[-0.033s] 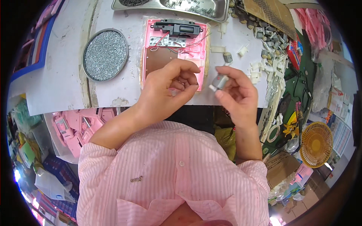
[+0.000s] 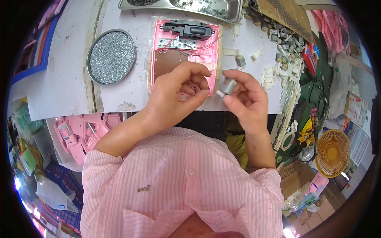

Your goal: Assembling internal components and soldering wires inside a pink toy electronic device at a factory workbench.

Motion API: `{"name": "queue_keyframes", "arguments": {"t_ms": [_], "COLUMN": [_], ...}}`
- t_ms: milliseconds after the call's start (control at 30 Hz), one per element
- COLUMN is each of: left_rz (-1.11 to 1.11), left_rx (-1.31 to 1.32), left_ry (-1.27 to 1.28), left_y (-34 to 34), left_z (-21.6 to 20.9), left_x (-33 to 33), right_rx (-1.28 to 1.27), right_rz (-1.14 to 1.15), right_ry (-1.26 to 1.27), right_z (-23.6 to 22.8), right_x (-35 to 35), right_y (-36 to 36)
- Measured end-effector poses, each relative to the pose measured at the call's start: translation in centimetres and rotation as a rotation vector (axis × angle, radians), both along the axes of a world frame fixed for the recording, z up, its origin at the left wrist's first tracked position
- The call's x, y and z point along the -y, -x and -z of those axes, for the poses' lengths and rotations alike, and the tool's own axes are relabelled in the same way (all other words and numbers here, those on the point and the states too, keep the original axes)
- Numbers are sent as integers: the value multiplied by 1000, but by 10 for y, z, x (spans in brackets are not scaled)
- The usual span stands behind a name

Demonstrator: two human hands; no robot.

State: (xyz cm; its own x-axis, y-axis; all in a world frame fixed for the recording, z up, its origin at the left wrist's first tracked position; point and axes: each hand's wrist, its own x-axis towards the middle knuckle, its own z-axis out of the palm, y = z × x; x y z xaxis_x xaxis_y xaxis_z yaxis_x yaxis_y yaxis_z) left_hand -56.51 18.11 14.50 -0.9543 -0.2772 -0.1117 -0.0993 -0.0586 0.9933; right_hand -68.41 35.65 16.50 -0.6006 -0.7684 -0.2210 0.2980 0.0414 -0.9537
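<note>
My right hand (image 2: 249,99) grips a small silver electric motor (image 2: 229,86) between thumb and fingers. A white plastic piece shows at the motor's lower end. My left hand (image 2: 180,87) is curled over the lower part of a pink plastic housing (image 2: 214,51), thumb and fingertips close together; whatever they may pinch is too small to name. The housing lies on a padded base and holds a black plastic unit (image 2: 186,30) at its far end. Below that unit are a metal-coloured plate (image 2: 176,43) and loose red and dark wires.
Left of the housing stands a round dish (image 2: 111,57) full of small screws. A metal tray (image 2: 202,8) with springs is at the back. More motors (image 2: 274,35) and white plastic parts (image 2: 278,75) lie to the right. Pink housings (image 2: 87,133) fill a bin below the table's left edge.
My right hand has shifted slightly left with the motor, closer to the housing. The left hand stays almost where it was.
</note>
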Motion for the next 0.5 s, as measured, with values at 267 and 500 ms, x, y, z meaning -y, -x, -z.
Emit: {"name": "queue_keyframes", "arguments": {"t_ms": [267,500], "left_rz": [6,-46], "left_rx": [-35,-115], "left_ry": [27,-23], "left_y": [-3,-7], "left_z": [5,10], "left_x": [0,-2], "right_rx": [33,-474], "right_rz": [-76,-74], "right_ry": [3,-85], "right_z": [13,18], "right_x": [10,8], "right_y": [1,-5]}}
